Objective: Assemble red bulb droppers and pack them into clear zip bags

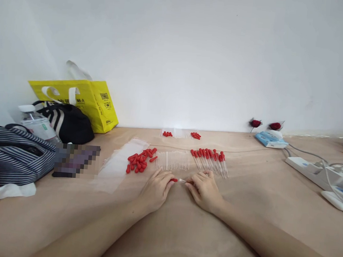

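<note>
Within the left hand [157, 187], a red bulb [174, 180] is partly hidden.

Both forearms are bare. The left forearm [98, 231] enters from 7 o'clock and runs toward 2 o'clock; the right forearm [269, 239] enters from 4 o'clock and slants toward 10 o'clock. The left hand [155, 188] sits near 6 o'clock, the right hand [205, 190] near 5 o'clock, close together but apart. Both are turned back upward, fingers bent. The left thumb [168, 189] presses in toward its forefinger, pointing to 1 o'clock; the right thumb [194, 192] pinches likewise, pointing to 10 o'clock.
</note>
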Demonstrator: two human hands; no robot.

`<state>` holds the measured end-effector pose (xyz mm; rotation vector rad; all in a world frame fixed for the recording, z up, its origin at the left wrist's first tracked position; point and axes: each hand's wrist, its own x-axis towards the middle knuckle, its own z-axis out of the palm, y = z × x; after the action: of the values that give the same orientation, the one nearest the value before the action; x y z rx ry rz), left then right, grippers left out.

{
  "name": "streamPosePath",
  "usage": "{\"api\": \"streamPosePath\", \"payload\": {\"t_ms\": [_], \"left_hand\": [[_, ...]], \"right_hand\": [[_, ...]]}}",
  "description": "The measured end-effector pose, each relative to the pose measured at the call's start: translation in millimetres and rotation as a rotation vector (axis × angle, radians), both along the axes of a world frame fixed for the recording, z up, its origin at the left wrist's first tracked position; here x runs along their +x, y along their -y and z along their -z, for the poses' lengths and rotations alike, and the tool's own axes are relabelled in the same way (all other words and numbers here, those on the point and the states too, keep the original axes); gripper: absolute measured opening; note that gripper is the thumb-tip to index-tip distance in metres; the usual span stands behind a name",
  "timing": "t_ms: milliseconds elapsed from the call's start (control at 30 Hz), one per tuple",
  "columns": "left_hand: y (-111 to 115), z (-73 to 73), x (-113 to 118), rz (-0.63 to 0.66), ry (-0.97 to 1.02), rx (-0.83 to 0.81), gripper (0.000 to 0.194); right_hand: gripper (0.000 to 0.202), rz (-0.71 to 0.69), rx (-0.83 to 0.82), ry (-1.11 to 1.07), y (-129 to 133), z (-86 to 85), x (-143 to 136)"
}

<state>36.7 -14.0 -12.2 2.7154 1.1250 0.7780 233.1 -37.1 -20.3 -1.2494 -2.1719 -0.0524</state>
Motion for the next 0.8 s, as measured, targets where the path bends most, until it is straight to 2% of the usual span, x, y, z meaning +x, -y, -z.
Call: {"api": "streamPosePath", "payload": {"t_ms": [300,600,800], "left_hand": [[-5,8.8,-4,0.051,0.02,0.029,0.024],[0,-1.0,-2,0.029,0.137,-0.075,0.017],[4,-4.1,-3,0.067,0.084,-0.114,0.017]], "right_hand": [[0.018,-0.037,-0.002,-0.054,2,2.1,-6],[0.018,-0.093,0.014,-0.063,10,0.6,-12],[0.017,-0.187,0.044,-0.054,5,0.5,-4]]}}
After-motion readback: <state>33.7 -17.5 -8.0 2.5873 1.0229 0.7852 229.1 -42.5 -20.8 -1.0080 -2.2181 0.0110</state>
